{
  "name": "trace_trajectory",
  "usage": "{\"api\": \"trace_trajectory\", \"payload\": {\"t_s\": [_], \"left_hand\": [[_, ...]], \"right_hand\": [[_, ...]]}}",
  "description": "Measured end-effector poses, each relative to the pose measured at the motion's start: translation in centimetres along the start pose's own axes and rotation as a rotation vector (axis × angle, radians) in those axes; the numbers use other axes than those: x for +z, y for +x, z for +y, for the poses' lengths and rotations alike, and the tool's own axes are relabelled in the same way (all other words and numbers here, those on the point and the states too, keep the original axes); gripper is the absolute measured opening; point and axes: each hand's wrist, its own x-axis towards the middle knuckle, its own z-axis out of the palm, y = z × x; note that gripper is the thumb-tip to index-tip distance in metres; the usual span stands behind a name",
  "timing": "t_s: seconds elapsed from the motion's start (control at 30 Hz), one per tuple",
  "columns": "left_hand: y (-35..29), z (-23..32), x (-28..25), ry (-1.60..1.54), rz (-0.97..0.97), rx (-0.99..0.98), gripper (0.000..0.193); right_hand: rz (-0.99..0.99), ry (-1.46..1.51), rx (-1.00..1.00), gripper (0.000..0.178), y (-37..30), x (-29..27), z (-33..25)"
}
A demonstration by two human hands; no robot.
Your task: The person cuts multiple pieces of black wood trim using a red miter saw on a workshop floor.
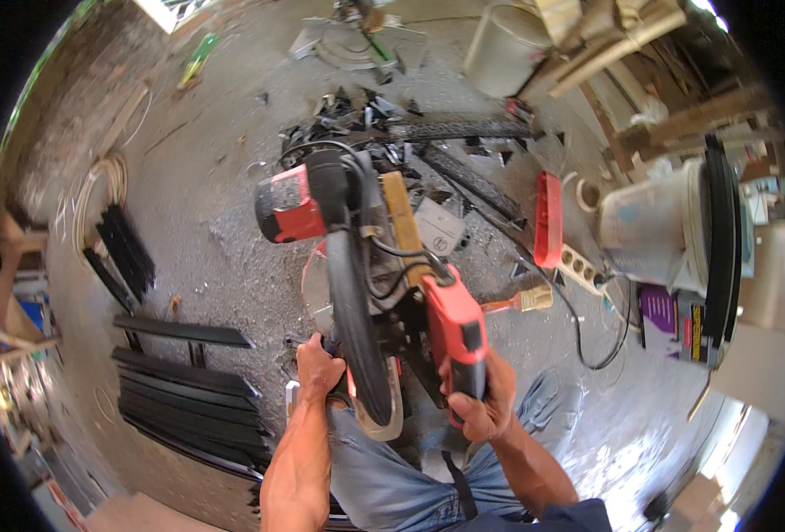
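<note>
A red and black miter saw (354,266) stands on the floor between my knees, with its motor to the left and its dark round guard in the middle. My right hand (479,399) is wrapped round the red saw handle (457,324), next to its black trigger part. Low on the left side of the saw, my left hand (320,363) is closed at the base. A dark piece shows at its fingertips, but I cannot make out what it is. The guard and the head of the saw hide most of the table and blade.
Black strips (188,403) lie stacked at the left. Dark offcuts (348,120) are heaped beyond the saw. To the right are a paintbrush (521,300), a red tray-like piece (548,217), a power strip (579,264) with cable, and a white bucket (650,222).
</note>
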Motion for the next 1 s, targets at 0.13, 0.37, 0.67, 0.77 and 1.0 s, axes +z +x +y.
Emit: {"api": "trace_trajectory", "payload": {"t_s": [0.13, 0.37, 0.67, 0.77, 1.0], "left_hand": [[-0.3, 0.6, 0.0, 0.044, 0.043, 0.010, 0.041], [-0.5, 1.3, -0.2, 0.075, 0.009, -0.077, 0.048], [-0.7, 1.4, -0.2, 0.046, 0.063, -0.066, 0.039], [-0.6, 1.2, 0.0, 0.062, 0.063, -0.059, 0.036], [-0.6, 1.3, -0.1, 0.058, 0.064, -0.055, 0.032]], "right_hand": [[-0.005, -0.035, -0.070, 0.052, -2.8, 0.0, 3.4], [0.154, 0.132, -0.038, 0.061, -6.1, 0.8, 7.5], [0.025, 0.233, 0.153, 0.074, -9.2, -1.2, 10.1], [0.036, 0.225, 0.143, 0.073, -8.9, -1.0, 9.9], [0.044, 0.224, 0.146, 0.070, -9.0, -0.9, 9.8]]}}
